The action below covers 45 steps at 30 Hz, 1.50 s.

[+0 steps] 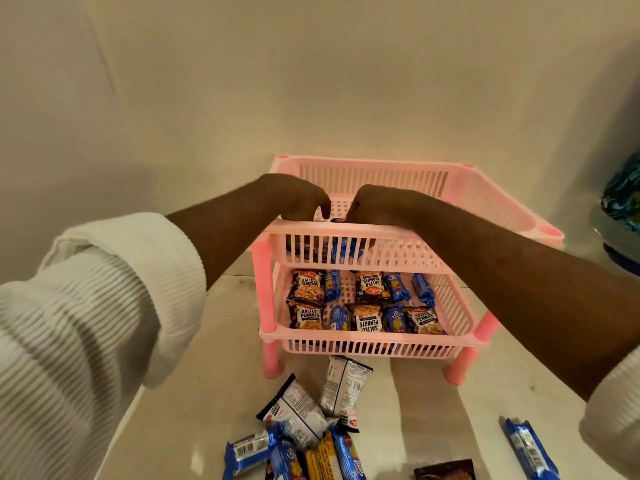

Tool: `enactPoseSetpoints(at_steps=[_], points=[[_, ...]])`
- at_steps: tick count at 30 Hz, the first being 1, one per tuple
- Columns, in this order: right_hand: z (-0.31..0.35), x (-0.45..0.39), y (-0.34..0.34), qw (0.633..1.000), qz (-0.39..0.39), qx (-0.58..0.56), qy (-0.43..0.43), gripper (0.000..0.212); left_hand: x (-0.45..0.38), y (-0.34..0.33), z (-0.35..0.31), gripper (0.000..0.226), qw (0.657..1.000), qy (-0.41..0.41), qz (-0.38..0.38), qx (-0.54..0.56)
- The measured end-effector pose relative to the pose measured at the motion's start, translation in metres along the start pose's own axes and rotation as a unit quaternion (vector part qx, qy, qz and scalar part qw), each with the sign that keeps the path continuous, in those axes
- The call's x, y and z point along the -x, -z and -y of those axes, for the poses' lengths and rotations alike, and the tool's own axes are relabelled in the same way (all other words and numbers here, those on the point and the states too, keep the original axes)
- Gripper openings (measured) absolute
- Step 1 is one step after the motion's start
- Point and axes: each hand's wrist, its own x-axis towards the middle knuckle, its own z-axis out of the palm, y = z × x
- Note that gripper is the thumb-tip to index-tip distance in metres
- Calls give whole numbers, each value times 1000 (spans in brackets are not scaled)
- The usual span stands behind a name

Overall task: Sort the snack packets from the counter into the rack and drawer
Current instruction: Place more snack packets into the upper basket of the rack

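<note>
Five packets (lower tray) read "SALTED PEANUTS".

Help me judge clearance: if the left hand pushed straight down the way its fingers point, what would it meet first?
Probably the dark packets lying in the top tray directly beneath the left hand; depth is unclear, so its fingers may already touch them.

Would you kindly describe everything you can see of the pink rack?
The pink rack looks like moulded plastic: two slatted, perforated trays stacked on darker pink legs, standing upright on the pale counter near the wall. The lower tray holds rows of salted peanut packets and blue packets. Both hands reach into the upper tray, over its front rim.
</note>
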Motion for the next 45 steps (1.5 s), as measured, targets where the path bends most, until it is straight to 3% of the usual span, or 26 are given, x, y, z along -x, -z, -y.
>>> enactPoseSetpoints(at_steps=[13,19,22,25,27,30,32,35,38,41,45], points=[[-3,6,4,1000,8,6,-9,47,7,5,11,61,999,19,29,38],[-4,12,7,999,3,-27,-18,50,21,5,7,53,1000,14,-27,8],[-4,19,10,999,-24,-38,-23,56,35,6,5,48,995,0,-94,26],[-6,34,13,994,-95,-62,-14,51,53,3,-2,37,976,-21,-205,71],[-11,51,11,979,-195,-60,18,46,68,-3,-13,27,946,-44,-307,88],[-24,85,-3,924,-369,-23,96,34,94,-22,-41,12,884,-105,-438,124],[-36,110,-18,891,-434,-35,131,27,111,-40,-68,10,861,-144,-467,141],[-61,144,-44,867,-468,-68,156,21,124,-75,-106,12,856,-188,-453,164],[-92,172,-75,865,-470,-82,158,15,126,-117,-144,14,871,-223,-390,198],[-129,189,-107,886,-440,-76,123,14,119,-163,-177,16,887,-236,-329,221],[-185,209,-155,921,-382,-45,57,11,104,-228,-221,25,925,-191,-222,243]])
